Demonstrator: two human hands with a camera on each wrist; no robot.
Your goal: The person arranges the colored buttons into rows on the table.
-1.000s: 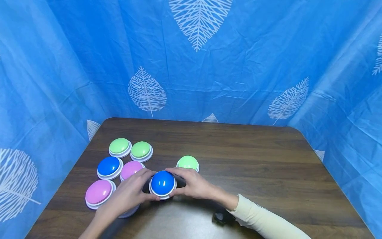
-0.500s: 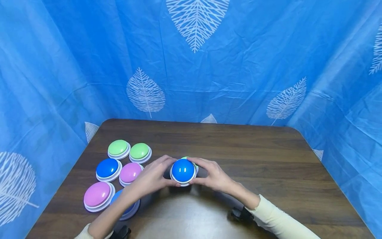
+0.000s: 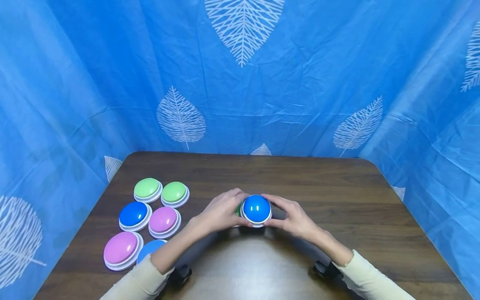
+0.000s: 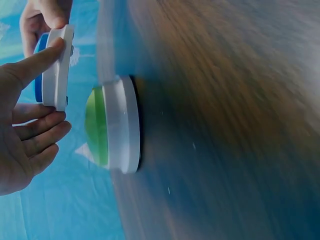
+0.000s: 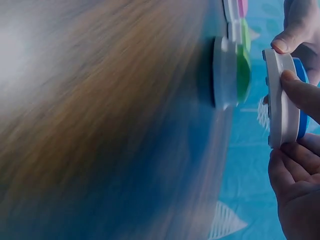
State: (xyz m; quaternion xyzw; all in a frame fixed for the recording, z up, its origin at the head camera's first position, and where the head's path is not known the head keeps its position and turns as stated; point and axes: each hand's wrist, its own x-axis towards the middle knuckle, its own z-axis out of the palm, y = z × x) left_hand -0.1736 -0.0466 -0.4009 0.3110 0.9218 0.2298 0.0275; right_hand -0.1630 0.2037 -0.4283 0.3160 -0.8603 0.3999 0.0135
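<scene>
A blue dome push button (image 3: 256, 208) on a white round base is held up above the table between both hands. My left hand (image 3: 223, 209) pinches its left edge, thumb at the near side and fingers at the far side. On the opposite edge my right hand (image 3: 291, 214) grips the white base the same way. Both wrist views show the base's underside lifted off the wood. Below and left of it a green push button (image 4: 97, 126) stands on the table, mostly hidden behind my left hand in the head view.
At the table's left sit more push buttons: two green ones, with one green button (image 3: 147, 188) farthest back, a dark blue button (image 3: 133, 213), two pink ones including a pink button (image 3: 121, 248), and a blue button (image 3: 150, 249) partly under my left forearm. A blue leaf-patterned curtain (image 3: 285, 83) surrounds the wooden table (image 3: 337, 196).
Both hands have carried the blue button to the right and slightly farther back, passing over the lone green button. The buttons at the left have stayed in place.
</scene>
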